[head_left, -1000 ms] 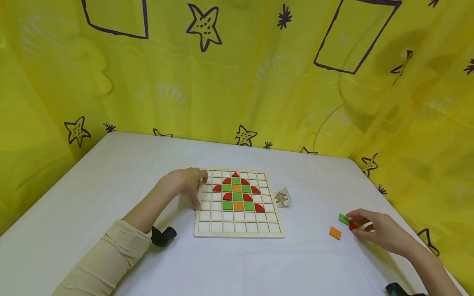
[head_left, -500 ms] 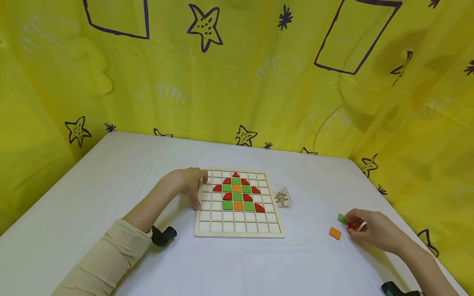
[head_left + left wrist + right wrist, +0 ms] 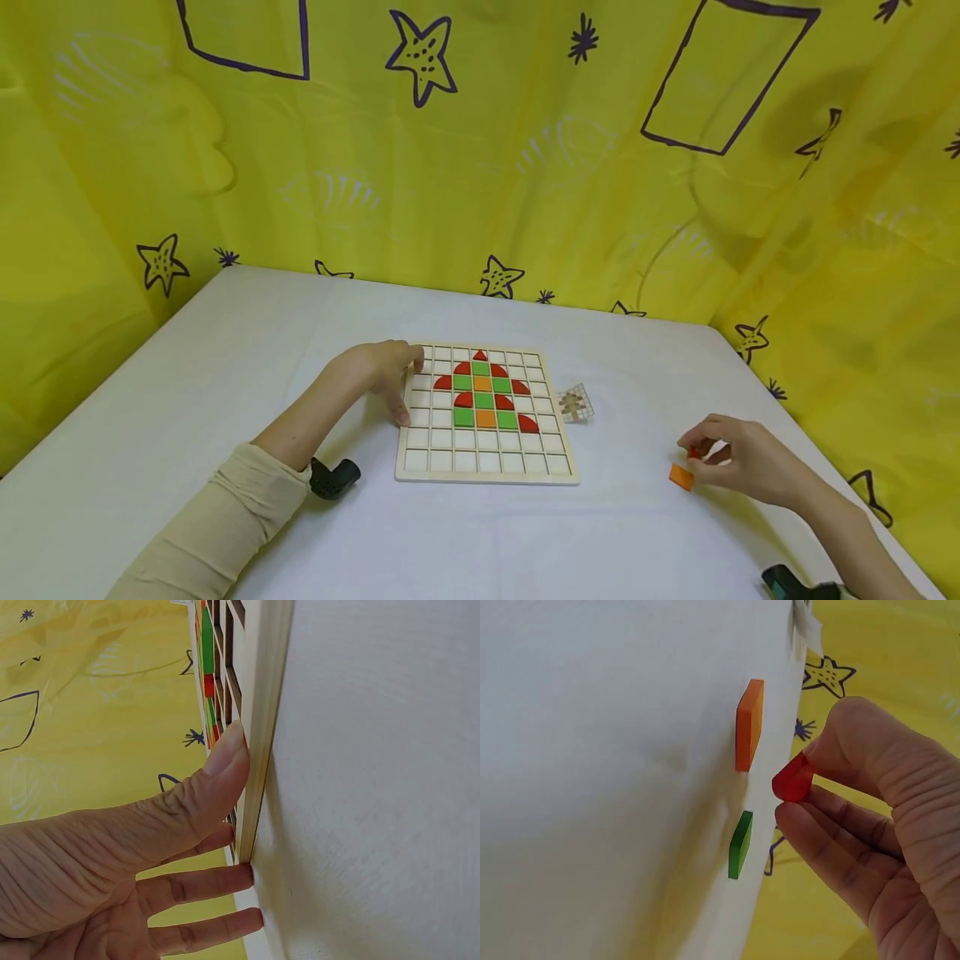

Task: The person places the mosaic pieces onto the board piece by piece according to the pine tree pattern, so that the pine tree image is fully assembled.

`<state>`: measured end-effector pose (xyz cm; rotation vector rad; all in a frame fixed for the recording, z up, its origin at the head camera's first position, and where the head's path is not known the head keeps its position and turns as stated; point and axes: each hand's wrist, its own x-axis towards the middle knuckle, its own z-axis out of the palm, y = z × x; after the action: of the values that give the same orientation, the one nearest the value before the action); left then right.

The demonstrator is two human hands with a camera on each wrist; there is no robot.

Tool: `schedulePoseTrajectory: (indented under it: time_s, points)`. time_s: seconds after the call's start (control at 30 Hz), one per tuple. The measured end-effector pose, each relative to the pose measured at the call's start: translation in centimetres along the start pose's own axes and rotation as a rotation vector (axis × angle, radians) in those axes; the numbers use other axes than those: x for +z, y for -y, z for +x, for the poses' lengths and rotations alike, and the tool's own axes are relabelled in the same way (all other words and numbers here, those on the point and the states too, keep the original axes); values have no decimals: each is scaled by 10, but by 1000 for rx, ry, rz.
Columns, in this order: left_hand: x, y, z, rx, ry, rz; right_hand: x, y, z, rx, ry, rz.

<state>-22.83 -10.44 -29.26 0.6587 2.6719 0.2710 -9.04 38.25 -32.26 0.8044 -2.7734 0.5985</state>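
A wooden grid board (image 3: 431, 461) lies on the white table, with red, green and orange tiles set in its cells in a tree-like pattern. My left hand (image 3: 378, 372) rests at the board's left edge, thumb (image 3: 225, 754) against the frame and the other fingers stretched out, some touching the table. On the right, my right hand (image 3: 738, 458) pinches a red tile with a rounded edge (image 3: 793, 780) between thumb and fingers, raised off the table. Just below it lie an orange tile (image 3: 681, 477) and a green tile (image 3: 740, 845); the hand hides the green one in the head view.
A small pattern card (image 3: 576, 404) lies against the board's right side. Dark wrist devices show by the left forearm (image 3: 335, 478) and the right forearm (image 3: 795, 583). A yellow curtain with drawn stars (image 3: 423, 58) hangs behind the table.
My right hand has shifted slightly left and lifted the red tile from beside the green one, which it now covers in the head view. My left hand stays put.
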Motion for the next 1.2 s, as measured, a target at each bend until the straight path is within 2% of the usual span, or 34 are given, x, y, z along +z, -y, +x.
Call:
schedulePoseTrajectory:
  time_s: [0.3,0.53,0.73,1.2]
  points:
    - [0,-1,1,2,8,-2,8,11,16,-89,-20,116]
    - [0,-2,0,3,4,-1,12,22,28,-88,9,196]
    - [-1,-2,1,5,5,8,16,30,40,-76,18,219]
    - [0,-1,0,1,6,-1,28,50,78,-164,71,287]
